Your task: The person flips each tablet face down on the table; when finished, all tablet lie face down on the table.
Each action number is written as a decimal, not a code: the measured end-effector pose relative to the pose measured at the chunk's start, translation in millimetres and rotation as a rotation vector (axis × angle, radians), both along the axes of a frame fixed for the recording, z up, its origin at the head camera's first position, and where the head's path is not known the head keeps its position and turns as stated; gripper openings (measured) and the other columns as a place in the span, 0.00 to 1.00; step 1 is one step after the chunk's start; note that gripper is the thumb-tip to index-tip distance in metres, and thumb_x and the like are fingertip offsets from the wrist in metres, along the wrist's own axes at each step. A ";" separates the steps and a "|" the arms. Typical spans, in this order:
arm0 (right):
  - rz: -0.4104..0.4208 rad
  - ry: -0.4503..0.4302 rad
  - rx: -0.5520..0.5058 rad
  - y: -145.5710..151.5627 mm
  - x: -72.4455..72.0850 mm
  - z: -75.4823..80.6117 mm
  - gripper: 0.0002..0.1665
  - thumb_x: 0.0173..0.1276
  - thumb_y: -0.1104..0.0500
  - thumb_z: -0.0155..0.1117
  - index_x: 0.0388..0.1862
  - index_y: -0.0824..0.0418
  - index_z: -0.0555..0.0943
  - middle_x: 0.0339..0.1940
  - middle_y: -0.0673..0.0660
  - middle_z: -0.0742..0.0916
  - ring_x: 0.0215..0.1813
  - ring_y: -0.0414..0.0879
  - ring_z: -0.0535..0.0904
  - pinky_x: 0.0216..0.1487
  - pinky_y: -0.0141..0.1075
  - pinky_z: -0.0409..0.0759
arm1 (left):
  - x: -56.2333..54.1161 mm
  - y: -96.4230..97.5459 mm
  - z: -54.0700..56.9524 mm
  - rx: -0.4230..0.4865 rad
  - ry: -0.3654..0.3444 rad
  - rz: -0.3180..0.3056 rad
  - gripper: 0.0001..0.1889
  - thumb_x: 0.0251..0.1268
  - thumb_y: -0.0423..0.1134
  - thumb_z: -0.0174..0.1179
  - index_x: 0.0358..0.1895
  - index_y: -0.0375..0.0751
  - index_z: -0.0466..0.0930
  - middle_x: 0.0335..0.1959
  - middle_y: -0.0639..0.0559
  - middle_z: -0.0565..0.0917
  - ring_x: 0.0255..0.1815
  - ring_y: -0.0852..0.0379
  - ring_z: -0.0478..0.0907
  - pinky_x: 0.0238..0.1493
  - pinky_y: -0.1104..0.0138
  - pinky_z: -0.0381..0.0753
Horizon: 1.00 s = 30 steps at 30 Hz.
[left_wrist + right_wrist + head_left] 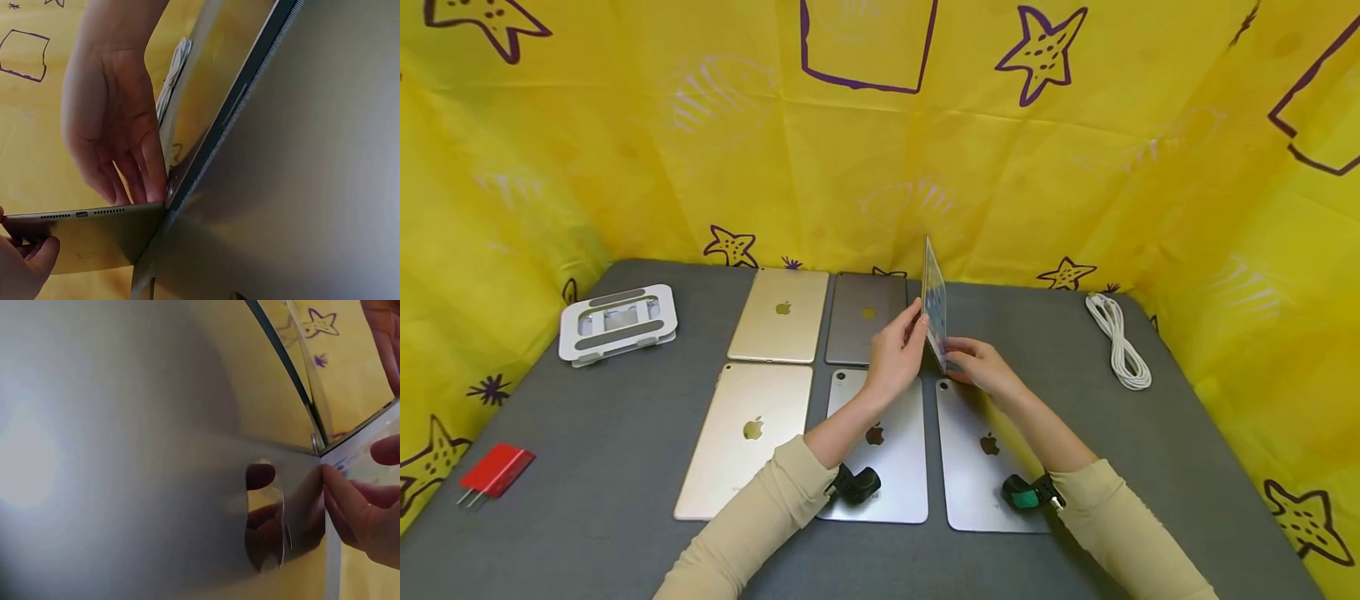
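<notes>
A thin tablet [935, 304] stands on edge, tilted, its lit screen facing right, just behind the front row of tablets. My left hand [895, 354] holds it, thumb and fingers at its back and near edge. In the left wrist view the tablet's edge [81, 214] shows a port and speaker holes. Reaching in from the right, my right hand [988, 371] touches the screen side near the bottom corner with fairly straight fingers. Below the hands lie two silver tablets, a middle one [891, 487] and a right one [973, 479], backs up.
To the left lie two gold tablets, one at the back [782, 333] and one in front [730, 462]. A grey tablet [857, 300] lies behind the left hand. A white folding stand [666, 304], a red plug adapter [497, 469] and a coiled white cable [1120, 346] lie around them.
</notes>
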State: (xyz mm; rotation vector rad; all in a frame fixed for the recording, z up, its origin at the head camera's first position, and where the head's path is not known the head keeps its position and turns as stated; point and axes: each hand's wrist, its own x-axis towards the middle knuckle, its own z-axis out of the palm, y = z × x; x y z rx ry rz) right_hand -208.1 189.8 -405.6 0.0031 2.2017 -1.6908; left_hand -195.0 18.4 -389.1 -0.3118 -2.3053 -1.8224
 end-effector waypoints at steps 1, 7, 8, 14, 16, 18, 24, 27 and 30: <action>0.003 -0.003 -0.014 -1.1 -0.1 -0.3 0.29 0.77 0.64 0.47 0.72 0.74 0.59 0.71 0.70 0.67 0.70 0.61 0.65 0.64 0.47 0.70 | 0.2 1.2 0.7 0.005 0.003 -0.004 0.23 0.76 0.41 0.51 0.69 0.37 0.68 0.62 0.45 0.77 0.58 0.53 0.78 0.53 0.60 0.80; 0.043 0.012 -0.058 2.0 -1.5 4.0 0.30 0.77 0.63 0.47 0.73 0.73 0.58 0.72 0.70 0.66 0.69 0.63 0.66 0.64 0.50 0.71 | 0.9 9.3 3.7 0.039 0.020 -0.033 0.23 0.74 0.40 0.54 0.68 0.35 0.70 0.61 0.44 0.78 0.59 0.52 0.77 0.53 0.62 0.79; 0.046 0.017 -0.061 3.3 -2.0 6.3 0.30 0.77 0.62 0.47 0.73 0.73 0.58 0.72 0.70 0.66 0.69 0.63 0.67 0.63 0.50 0.71 | 0.8 10.5 4.1 0.042 0.024 -0.037 0.23 0.74 0.40 0.54 0.68 0.35 0.70 0.61 0.43 0.78 0.59 0.51 0.77 0.53 0.62 0.79; -0.003 0.111 -0.098 3.9 -10.6 29.2 0.28 0.78 0.58 0.50 0.72 0.69 0.64 0.69 0.66 0.71 0.65 0.58 0.72 0.61 0.50 0.73 | 0.1 16.4 5.3 0.071 0.031 -0.065 0.23 0.75 0.40 0.53 0.68 0.34 0.69 0.62 0.43 0.77 0.60 0.51 0.76 0.53 0.64 0.80; -0.040 0.184 -0.122 2.2 -15.2 37.8 0.27 0.78 0.58 0.51 0.71 0.68 0.66 0.68 0.65 0.73 0.63 0.57 0.73 0.61 0.51 0.73 | 0.3 18.4 5.5 0.073 0.033 -0.065 0.24 0.75 0.40 0.54 0.68 0.34 0.69 0.62 0.43 0.77 0.60 0.52 0.76 0.52 0.65 0.80; -0.077 0.261 -0.129 0.6 -19.7 45.4 0.26 0.77 0.57 0.53 0.70 0.66 0.68 0.67 0.64 0.74 0.63 0.56 0.73 0.61 0.52 0.73 | 0.6 20.6 6.0 0.069 0.043 -0.061 0.23 0.74 0.40 0.54 0.68 0.34 0.69 0.62 0.43 0.77 0.59 0.52 0.76 0.51 0.66 0.80; -0.126 0.394 -0.101 -2.3 -29.7 56.8 0.25 0.74 0.56 0.59 0.66 0.65 0.73 0.65 0.60 0.76 0.64 0.56 0.73 0.58 0.47 0.77 | 2.6 24.8 7.4 0.066 0.051 -0.054 0.23 0.74 0.39 0.54 0.68 0.33 0.69 0.60 0.42 0.78 0.58 0.51 0.77 0.48 0.65 0.81; -0.113 0.398 -0.086 -3.0 -32.0 56.1 0.25 0.73 0.56 0.60 0.65 0.64 0.74 0.63 0.60 0.78 0.60 0.53 0.75 0.58 0.49 0.77 | 2.5 26.0 7.3 0.067 0.037 -0.054 0.23 0.74 0.39 0.54 0.68 0.34 0.69 0.60 0.44 0.77 0.59 0.51 0.76 0.49 0.65 0.81; -0.105 0.384 -0.075 -4.3 -33.1 53.9 0.25 0.72 0.55 0.61 0.64 0.63 0.75 0.62 0.59 0.79 0.55 0.49 0.77 0.59 0.51 0.76 | 2.1 26.8 7.0 0.076 0.029 -0.057 0.23 0.74 0.39 0.54 0.68 0.34 0.69 0.61 0.44 0.77 0.59 0.50 0.76 0.48 0.65 0.81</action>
